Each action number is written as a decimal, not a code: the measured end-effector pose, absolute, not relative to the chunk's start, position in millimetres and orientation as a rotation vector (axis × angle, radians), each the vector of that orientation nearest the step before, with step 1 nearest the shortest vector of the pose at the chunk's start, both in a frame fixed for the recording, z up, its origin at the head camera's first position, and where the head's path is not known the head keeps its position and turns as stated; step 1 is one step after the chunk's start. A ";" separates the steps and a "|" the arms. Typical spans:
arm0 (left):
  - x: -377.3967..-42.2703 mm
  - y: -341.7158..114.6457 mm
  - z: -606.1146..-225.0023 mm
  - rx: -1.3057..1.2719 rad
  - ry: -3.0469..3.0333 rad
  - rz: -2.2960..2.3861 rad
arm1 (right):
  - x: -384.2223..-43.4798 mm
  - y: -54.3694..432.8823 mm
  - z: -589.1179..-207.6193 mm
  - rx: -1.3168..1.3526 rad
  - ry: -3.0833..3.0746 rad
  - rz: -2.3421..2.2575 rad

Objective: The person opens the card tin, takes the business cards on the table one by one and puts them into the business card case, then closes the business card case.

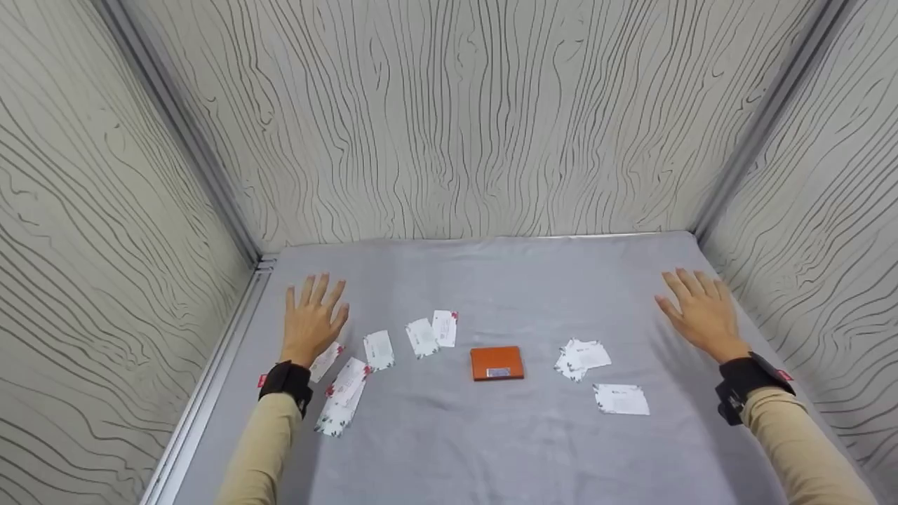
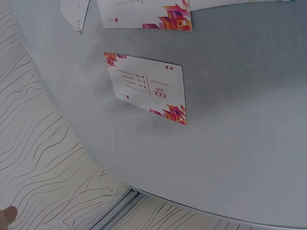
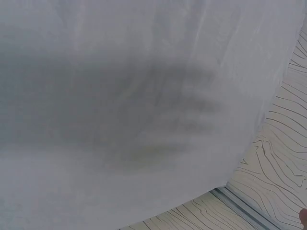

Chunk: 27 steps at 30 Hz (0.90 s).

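Both hands hold nothing, fingers spread and palms down above the grey cloth. My left hand (image 1: 310, 322) is at the left, its wrist close to a white card (image 1: 326, 361). That printed card (image 2: 148, 86), with red and purple corners, lies flat in the left wrist view. Over at the right side is my right hand (image 1: 701, 312), nearest to a small pile of overlapping cards (image 1: 588, 355). Its hand-shaped shadow falls on the cloth in the right wrist view, where one fingertip (image 3: 303, 216) shows. A flat orange case (image 1: 496, 356) with a silvery patch lies mid-table between the hands.
Overlapping cards (image 1: 349, 382) lie beside the left wrist. A single card (image 1: 379, 351) and a touching pair (image 1: 421, 338) are scattered toward the middle. Another card (image 1: 622, 399) lies at the right. Wood-grain-patterned panels (image 1: 449, 119) enclose the cloth-covered table (image 1: 449, 456) at back and sides.
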State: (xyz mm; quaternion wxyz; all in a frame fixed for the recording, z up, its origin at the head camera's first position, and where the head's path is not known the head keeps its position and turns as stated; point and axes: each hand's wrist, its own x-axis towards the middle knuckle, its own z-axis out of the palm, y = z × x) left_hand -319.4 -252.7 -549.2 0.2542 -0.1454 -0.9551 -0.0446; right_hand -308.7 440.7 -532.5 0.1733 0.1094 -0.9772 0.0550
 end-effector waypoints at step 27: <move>-319.5 -221.6 -563.5 -0.464 -2.592 -0.105 | -297.0 425.0 -547.1 0.407 -2.734 0.124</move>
